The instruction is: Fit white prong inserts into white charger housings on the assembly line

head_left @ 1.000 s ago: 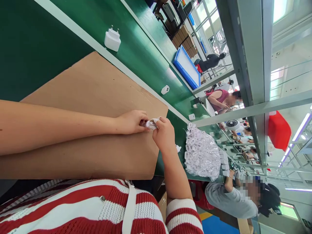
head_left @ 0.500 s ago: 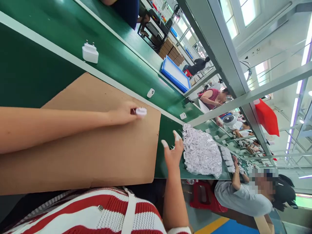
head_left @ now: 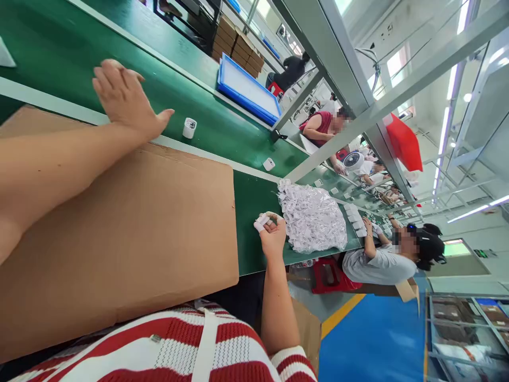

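Note:
My left hand reaches over the green conveyor belt, fingers spread, with nothing in it. To its right on the belt lie a small white adapter and, farther along, another white adapter. Over the green strip beside the cardboard sheet, my right hand has its fingers curled round a small white piece, partly hidden by the fingers. Next to that hand sits a clear plastic bag full of small white parts.
A blue-rimmed tray stands beyond the belt. A metal frame post slants overhead. At the right, a person in a grey shirt works beside stacked white boxes. A red stool stands below the table edge.
My left hand has moved from the cardboard out over the belt, and the white item it held is gone from it. My right hand, open before, has closed round a white piece. The view has shifted.

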`<state>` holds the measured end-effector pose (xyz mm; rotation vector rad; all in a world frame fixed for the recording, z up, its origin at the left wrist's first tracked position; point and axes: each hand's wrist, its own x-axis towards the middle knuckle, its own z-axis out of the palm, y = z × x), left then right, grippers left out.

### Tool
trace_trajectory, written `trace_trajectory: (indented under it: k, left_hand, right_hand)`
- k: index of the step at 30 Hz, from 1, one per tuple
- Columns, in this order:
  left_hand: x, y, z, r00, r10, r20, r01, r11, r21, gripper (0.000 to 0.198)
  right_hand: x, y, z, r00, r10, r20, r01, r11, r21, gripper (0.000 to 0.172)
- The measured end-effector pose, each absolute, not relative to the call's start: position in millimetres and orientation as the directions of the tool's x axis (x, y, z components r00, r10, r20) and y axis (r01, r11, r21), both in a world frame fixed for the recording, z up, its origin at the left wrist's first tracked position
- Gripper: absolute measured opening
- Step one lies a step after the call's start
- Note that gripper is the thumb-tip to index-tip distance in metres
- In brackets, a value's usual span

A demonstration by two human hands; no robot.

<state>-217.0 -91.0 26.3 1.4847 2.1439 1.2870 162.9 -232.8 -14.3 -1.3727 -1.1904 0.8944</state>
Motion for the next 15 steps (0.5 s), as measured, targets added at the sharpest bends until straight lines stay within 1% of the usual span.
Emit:
trace_trajectory:
  k: [1,2,4,5,7,9,11,12,15]
  left_hand:
    - [-210,-88,22,-0.436,0.844,0.313,0.689,0.089,0.719,0.102]
    - [-205,-84,18,-0.412,0.860,0.302,0.723,0.107,0.683,0.105]
    - [-199,-74,10,-0.337,0.925,0.177,0.751,0.150,0.643,0.111]
    - [-198,-69,8,-0.319,0.939,0.126,0.762,0.175,0.624,0.107]
    - [-200,-61,7,-0.301,0.952,0.059,0.776,0.209,0.595,0.087]
    - [-201,-58,12,-0.296,0.954,0.043,0.780,0.215,0.587,0.067]
    - [-197,-64,20,-0.270,0.961,0.064,0.791,0.184,0.583,0.058]
    - [-193,-71,23,-0.226,0.970,0.088,0.803,0.134,0.581,0.055]
    - [-172,-110,26,-0.013,0.990,0.142,0.792,-0.077,0.606,0.045]
  right_hand:
    - [159,-234,-11,0.220,0.974,0.050,0.101,0.028,-0.995,0.052]
    - [155,-235,-7,0.202,0.979,0.011,0.038,0.003,-0.999,0.052]
    - [148,-239,2,0.118,0.992,-0.044,-0.081,-0.035,-0.996,0.052]
    - [144,-241,6,0.064,0.996,-0.065,-0.144,-0.055,-0.988,0.052]
    - [140,-246,13,-0.034,0.994,-0.104,-0.259,-0.109,-0.960,0.050]
    - [138,-248,15,-0.077,0.988,-0.136,-0.327,-0.154,-0.933,0.045]
    - [138,-249,13,-0.074,0.984,-0.164,-0.328,-0.180,-0.928,0.044]
    - [138,-248,12,-0.057,0.983,-0.176,-0.304,-0.185,-0.935,0.043]
    - [137,-242,8,0.018,0.984,-0.180,-0.220,-0.172,-0.960,0.040]
